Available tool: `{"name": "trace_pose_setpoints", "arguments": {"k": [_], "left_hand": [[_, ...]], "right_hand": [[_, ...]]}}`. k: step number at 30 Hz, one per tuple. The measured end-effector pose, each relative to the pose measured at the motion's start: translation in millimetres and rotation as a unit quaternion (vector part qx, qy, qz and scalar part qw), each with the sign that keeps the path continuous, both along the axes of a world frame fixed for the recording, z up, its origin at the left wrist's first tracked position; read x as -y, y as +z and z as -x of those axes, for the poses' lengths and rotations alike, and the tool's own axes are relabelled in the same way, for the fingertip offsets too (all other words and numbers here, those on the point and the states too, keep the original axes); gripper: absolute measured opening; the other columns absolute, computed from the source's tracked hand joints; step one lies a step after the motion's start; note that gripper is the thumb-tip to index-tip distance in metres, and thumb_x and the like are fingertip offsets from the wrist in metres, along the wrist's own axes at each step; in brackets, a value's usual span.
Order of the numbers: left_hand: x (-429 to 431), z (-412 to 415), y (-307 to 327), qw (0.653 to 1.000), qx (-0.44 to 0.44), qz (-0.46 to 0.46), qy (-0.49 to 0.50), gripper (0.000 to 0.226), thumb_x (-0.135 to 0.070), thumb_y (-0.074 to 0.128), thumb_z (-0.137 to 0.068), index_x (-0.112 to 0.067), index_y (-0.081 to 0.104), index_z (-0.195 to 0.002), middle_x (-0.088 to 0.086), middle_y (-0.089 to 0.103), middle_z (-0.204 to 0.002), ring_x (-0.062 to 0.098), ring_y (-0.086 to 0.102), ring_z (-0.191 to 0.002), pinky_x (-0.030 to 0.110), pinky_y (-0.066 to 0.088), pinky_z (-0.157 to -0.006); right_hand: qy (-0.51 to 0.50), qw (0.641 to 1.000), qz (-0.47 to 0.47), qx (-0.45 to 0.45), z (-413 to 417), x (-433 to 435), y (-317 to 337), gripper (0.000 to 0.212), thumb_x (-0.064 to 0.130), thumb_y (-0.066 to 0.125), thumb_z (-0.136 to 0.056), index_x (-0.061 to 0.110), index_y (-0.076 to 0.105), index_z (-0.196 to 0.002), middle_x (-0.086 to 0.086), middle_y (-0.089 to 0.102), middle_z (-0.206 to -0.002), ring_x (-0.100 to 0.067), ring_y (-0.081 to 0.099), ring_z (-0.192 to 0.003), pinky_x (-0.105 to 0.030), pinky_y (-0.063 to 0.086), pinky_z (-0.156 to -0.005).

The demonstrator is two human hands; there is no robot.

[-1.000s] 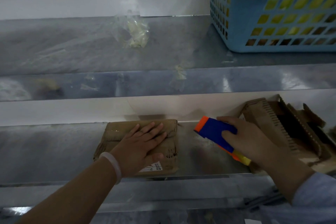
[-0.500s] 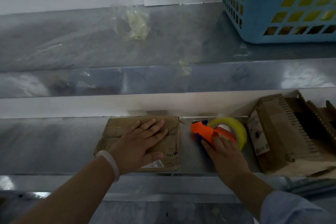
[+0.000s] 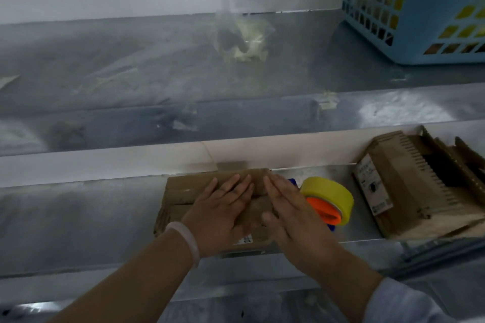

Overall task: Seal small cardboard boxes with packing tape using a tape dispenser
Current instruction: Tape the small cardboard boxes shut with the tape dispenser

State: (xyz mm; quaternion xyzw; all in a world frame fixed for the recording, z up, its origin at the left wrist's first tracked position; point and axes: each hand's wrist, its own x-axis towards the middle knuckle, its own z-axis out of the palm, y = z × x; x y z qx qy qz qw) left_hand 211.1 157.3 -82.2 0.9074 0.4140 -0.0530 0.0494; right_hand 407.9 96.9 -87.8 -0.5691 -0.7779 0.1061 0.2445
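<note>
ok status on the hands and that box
Left hand and right hand both flat on the cardboard box. Tape dispenser lies just right of it, not held. Nothing blocking.

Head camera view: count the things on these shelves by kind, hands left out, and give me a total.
Cardboard boxes: 2
Tape dispensers: 1
Blue baskets: 1
Crumpled plastic bags: 1
Total: 5
</note>
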Motion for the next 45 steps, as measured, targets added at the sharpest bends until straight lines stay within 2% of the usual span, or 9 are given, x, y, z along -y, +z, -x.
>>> {"name": "trace_pose_setpoints", "arguments": {"k": [5,9,13,20,23,27,33,38,45], "left_hand": [[-2.2,22.3,4.4,1.0,-0.004,-0.006,-0.029,0.085,-0.075,0.002,-0.083,-0.025,-0.012,-0.151,-0.013,-0.025,-0.151,0.007,-0.018,-0.144,0.035,-0.009,-0.119],[2.3,77.8,7.3,0.998,-0.014,-0.053,-0.007,0.084,-0.076,0.003,-0.084,-0.027,-0.004,-0.152,-0.012,-0.017,-0.154,0.01,-0.012,-0.146,0.038,-0.014,-0.116],[8.2,116.9,11.0,0.998,-0.013,-0.05,0.037,0.081,-0.076,-0.001,-0.084,-0.031,0.001,-0.151,-0.013,-0.009,-0.156,0.01,-0.01,-0.145,0.038,-0.011,-0.116],[1.4,118.6,8.7,0.998,-0.004,-0.027,0.048,0.089,-0.079,-0.007,-0.075,-0.034,0.001,-0.152,-0.018,-0.018,-0.153,0.005,-0.018,-0.143,0.033,-0.017,-0.114],[2.4,121.0,9.7,0.998,0.0,-0.034,0.046,0.087,-0.081,0.0,-0.078,-0.035,0.003,-0.152,-0.018,-0.014,-0.155,0.004,-0.014,-0.144,0.035,-0.016,-0.116],[1.5,116.6,13.3,0.994,0.092,-0.014,0.056,0.094,-0.087,0.026,-0.074,-0.035,0.013,-0.151,-0.017,0.003,-0.157,0.004,0.0,-0.146,0.039,-0.003,-0.12],[-3.4,101.3,4.9,0.984,0.163,-0.019,0.07,0.091,-0.079,0.048,-0.074,-0.03,0.028,-0.149,-0.012,0.025,-0.154,0.01,0.017,-0.144,0.04,0.017,-0.118],[-6.0,103.2,-1.5,0.987,0.137,-0.08,0.037,0.073,-0.078,0.04,-0.08,-0.036,0.044,-0.14,-0.003,0.043,-0.145,0.022,0.039,-0.133,0.048,0.036,-0.107],[-8.6,102.6,-4.6,0.985,0.113,-0.133,0.008,0.061,-0.073,0.039,-0.083,-0.036,0.058,-0.127,0.003,0.052,-0.137,0.027,0.05,-0.124,0.048,0.042,-0.102]], "right_hand": [[0.005,0.989,0.003,0.15,12.7,-7.3,5.4,0.065,0.051,0.03,-0.095,0.007,0.053,-0.135,-0.009,0.047,-0.145,-0.022,0.035,-0.14,-0.043,0.033,-0.113],[-0.011,0.986,0.011,0.168,12.0,-5.8,2.8,0.066,0.055,0.028,-0.094,0.012,0.05,-0.139,-0.003,0.042,-0.149,-0.017,0.03,-0.142,-0.04,0.024,-0.117],[-0.016,0.985,0.012,0.173,17.6,-4.9,6.6,0.065,0.054,0.03,-0.093,0.012,0.052,-0.137,-0.004,0.046,-0.146,-0.019,0.035,-0.139,-0.045,0.033,-0.113],[-0.01,0.983,0.032,0.182,21.7,-9.6,11.7,0.075,0.063,0.015,-0.09,0.02,0.036,-0.147,0.006,0.027,-0.156,-0.008,0.015,-0.146,-0.032,0.008,-0.121],[-0.014,0.984,0.039,0.175,24.2,-11.3,17.1,0.072,0.065,0.029,-0.091,0.022,0.035,-0.148,0.005,0.029,-0.156,-0.011,0.017,-0.146,-0.031,0.004,-0.121],[0.038,0.985,0.016,0.165,37.2,-20.4,27.8,0.075,0.071,0.039,-0.083,0.025,0.047,-0.141,0.005,0.039,-0.15,-0.015,0.029,-0.142,-0.036,0.01,-0.12],[0.056,0.986,0.024,0.157,47.9,-25.7,17.4,0.073,0.069,0.045,-0.084,0.03,0.038,-0.146,0.008,0.031,-0.154,-0.01,0.022,-0.144,-0.021,-0.004,-0.115],[0.047,0.988,-0.004,0.15,48.5,-24.7,12.9,0.063,0.065,0.047,-0.085,0.027,0.054,-0.134,0.002,0.049,-0.143,-0.017,0.041,-0.135,-0.033,0.019,-0.114],[0.041,0.984,0.006,0.172,47.5,-27.2,7.0,0.055,0.067,0.04,-0.088,0.035,0.056,-0.13,0.003,0.048,-0.144,-0.02,0.042,-0.134,-0.036,0.024,-0.111]]}}
